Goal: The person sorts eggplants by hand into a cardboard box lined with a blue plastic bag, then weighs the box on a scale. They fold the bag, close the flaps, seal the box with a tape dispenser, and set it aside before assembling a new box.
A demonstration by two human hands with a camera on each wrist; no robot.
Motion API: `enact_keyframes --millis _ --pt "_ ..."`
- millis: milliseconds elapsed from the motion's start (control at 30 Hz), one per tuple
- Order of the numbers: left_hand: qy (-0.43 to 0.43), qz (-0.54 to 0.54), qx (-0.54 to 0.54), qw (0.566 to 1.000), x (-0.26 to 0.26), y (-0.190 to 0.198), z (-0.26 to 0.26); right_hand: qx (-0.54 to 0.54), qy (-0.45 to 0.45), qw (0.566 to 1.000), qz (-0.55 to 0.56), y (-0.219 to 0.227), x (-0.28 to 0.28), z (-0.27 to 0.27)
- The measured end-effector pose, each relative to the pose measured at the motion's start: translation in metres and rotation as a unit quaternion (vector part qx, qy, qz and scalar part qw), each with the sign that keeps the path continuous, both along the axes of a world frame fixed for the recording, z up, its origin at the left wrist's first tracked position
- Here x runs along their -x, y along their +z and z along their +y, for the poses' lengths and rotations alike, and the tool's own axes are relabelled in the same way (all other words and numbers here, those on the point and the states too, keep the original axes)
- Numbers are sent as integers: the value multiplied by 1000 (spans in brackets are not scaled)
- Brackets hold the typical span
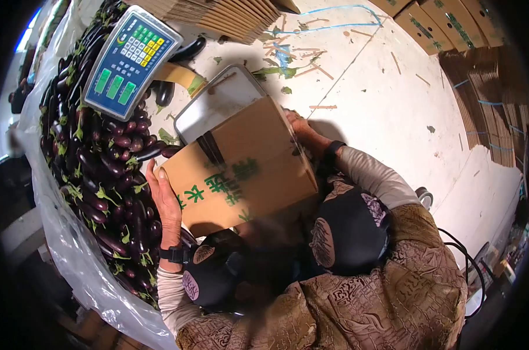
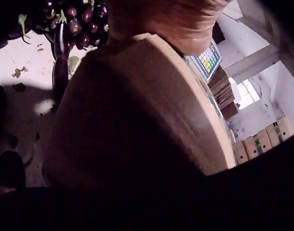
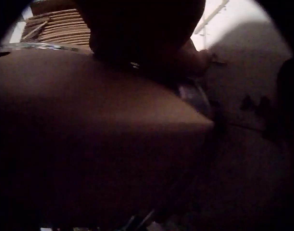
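A brown cardboard box (image 1: 247,169) printed with green characters sits in front of the person, slightly turned. Its far end overlaps the metal-rimmed weighing platform (image 1: 221,102). The left hand (image 1: 167,198) holds the box's left end, thumb along its upper edge. At the far right corner the right hand (image 1: 302,129) grips the box, its fingertips partly hidden. From the left wrist, the palm (image 2: 171,24) presses on the edge of the box, whose near side lies in deep shadow. In the right wrist view the hand (image 3: 147,38) is a dark shape over the box edge, where shiny tape shows.
A large heap of eggplants (image 1: 101,175) lies on plastic sheeting (image 1: 60,233) at the left. The scale's display (image 1: 130,61) stands beyond the box. Flattened cartons (image 1: 229,14) are stacked at the back, more cartons (image 1: 451,23) at the right. Scraps (image 1: 299,58) litter the floor.
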State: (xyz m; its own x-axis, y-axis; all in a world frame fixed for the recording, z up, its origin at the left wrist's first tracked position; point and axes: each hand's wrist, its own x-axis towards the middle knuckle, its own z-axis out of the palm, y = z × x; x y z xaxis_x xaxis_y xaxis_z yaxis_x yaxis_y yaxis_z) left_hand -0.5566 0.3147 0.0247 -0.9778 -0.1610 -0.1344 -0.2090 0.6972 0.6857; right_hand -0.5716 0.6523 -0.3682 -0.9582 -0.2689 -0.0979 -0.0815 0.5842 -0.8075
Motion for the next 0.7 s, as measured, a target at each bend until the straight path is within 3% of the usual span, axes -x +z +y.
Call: enact_keyframes --millis 33,100,133,233,300,400,433,467,533,567,600,633,667,700 --pt "6 -7 -14 1000 0 0 0 0 -6 1000 -1 16 -4 2" --pt "13 3 -19 1000 1 -5 -5 -92 -159 969 -163 88 -2 7" --pt "8 2 -19 1000 1 -4 -4 -91 -164 968 -164 115 -1 14" --pt "16 -11 -36 999 0 1 2 -37 -153 969 -188 154 0 22" --pt "10 -4 -22 1000 1 -3 -1 82 -275 947 -147 159 -5 14" --pt "13 2 -12 1000 2 0 1 169 -276 921 -218 148 -23 -2" --pt "16 2 -9 1000 2 -3 -3 65 -257 951 -156 160 -26 0" --pt "17 3 -7 1000 2 -6 -5 65 -260 951 -151 159 -32 2" --pt "15 9 -19 1000 2 -7 -7 -46 -47 965 -255 148 -41 13" --pt "16 -6 -22 1000 2 -6 -5 71 -70 936 -338 144 -39 17" --pt "16 -19 -26 999 5 -6 -1 67 -73 938 -333 141 -40 27" --pt "16 -50 -61 997 7 6 18 300 -69 885 -350 184 -40 39" --pt "16 -49 -67 996 10 5 28 515 -59 781 -348 235 -41 50" --pt "-24 -47 -43 998 17 3 39 321 -76 894 -301 277 -44 68"
